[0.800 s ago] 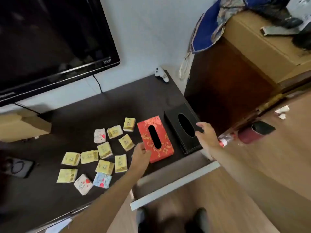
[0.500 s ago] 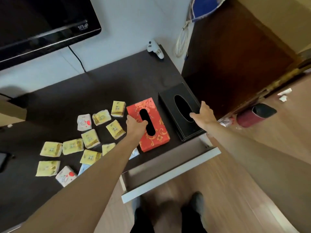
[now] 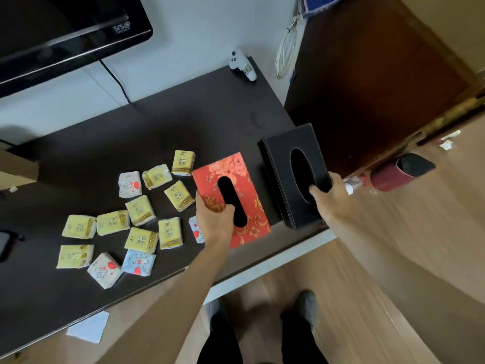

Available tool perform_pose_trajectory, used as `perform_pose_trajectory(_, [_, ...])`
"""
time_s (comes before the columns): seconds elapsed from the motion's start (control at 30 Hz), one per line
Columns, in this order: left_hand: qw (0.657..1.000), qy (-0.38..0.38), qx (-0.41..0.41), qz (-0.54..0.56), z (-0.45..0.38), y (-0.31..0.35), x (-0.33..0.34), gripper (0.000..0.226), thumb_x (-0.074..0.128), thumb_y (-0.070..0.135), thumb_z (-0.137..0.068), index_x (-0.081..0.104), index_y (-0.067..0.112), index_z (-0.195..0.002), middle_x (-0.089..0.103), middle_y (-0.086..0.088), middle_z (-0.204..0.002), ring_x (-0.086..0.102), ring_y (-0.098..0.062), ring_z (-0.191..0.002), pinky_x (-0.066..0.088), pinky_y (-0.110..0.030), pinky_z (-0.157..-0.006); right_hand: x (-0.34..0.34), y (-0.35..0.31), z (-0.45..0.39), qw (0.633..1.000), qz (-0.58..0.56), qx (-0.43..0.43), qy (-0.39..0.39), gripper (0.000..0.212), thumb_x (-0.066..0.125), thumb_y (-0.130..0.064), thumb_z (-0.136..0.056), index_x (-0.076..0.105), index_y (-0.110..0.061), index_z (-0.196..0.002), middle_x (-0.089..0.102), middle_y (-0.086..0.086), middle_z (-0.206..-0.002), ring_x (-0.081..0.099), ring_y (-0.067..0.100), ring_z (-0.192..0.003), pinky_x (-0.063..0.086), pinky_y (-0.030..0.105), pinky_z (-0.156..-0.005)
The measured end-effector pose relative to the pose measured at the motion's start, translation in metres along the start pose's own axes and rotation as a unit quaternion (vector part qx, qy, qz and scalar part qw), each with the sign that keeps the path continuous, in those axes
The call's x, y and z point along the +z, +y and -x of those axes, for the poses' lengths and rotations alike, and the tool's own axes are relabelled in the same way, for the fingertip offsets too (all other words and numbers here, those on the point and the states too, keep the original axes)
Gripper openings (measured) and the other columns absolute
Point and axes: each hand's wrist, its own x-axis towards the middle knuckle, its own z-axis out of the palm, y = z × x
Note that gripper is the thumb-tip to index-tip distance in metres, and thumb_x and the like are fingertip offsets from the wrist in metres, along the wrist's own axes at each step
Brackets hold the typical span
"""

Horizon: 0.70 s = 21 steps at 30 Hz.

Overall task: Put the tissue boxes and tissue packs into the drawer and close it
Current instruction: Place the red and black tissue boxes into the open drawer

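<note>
A red floral tissue box (image 3: 244, 179) lies on the dark cabinet top (image 3: 183, 122), and my left hand (image 3: 214, 219) grips its near left side with the thumb at the black slot. To its right is a black tissue box (image 3: 283, 153); my right hand (image 3: 328, 198) holds its near right end, thumb in the oval opening. Several small yellow and white tissue packs (image 3: 139, 210) lie scattered to the left of the red box. The white front of the open drawer (image 3: 265, 271) shows just below the cabinet edge; its inside is mostly hidden.
A black TV (image 3: 65, 30) hangs at the back left. A white game controller (image 3: 242, 64) rests at the cabinet's back right. A tall brown cabinet (image 3: 367, 88) stands to the right, with a dark red cup (image 3: 396, 174) on the wooden floor. My feet (image 3: 307, 306) are below the drawer.
Both hands have closed onto the boxes: the left on the red one, the right on the black one. The view has shifted, so less of the drawer shows.
</note>
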Motion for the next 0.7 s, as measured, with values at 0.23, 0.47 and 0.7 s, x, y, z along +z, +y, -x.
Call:
perform_pose_trajectory(0.23, [0.999,0.007,-0.004,0.035,0.073,-0.071,-0.002,0.084,0.072,0.009,-0.08,0.033,0.038,-0.149,0.06,0.015,-0.122,0.06,0.001,-0.107,0.048,-0.024,-0.093,0.0,0.059,0.053,0.993,-0.084,-0.031,0.071,0.044,0.072,-0.017,-0.087,0.054,-0.053,-0.106,0.067,-0.034,-0.101,0.065,-0.01,-0.097,0.049,0.005,-0.075])
perform_pose_trajectory(0.47, [0.999,0.003,0.004,0.04,0.087,-0.112,0.012,0.081,0.074,0.02,-0.083,0.029,0.046,-0.145,0.049,0.038,-0.118,0.05,0.016,-0.108,0.041,-0.019,-0.092,0.004,0.09,0.055,0.996,-0.02,-0.079,0.028,0.049,0.071,-0.031,-0.088,0.052,-0.025,-0.133,0.07,-0.015,-0.11,0.066,0.002,-0.101,0.052,0.019,-0.082])
perform_pose_trajectory(0.7, [0.999,-0.039,-0.019,0.016,0.12,-0.141,0.014,0.069,0.073,0.015,-0.083,0.04,0.049,-0.133,0.06,0.03,-0.112,0.058,0.012,-0.102,0.048,-0.013,-0.08,-0.023,0.132,0.088,0.998,-0.007,-0.06,0.027,0.043,0.072,-0.03,-0.088,0.051,-0.027,-0.125,0.067,-0.02,-0.102,0.066,0.003,-0.099,0.052,0.024,-0.082])
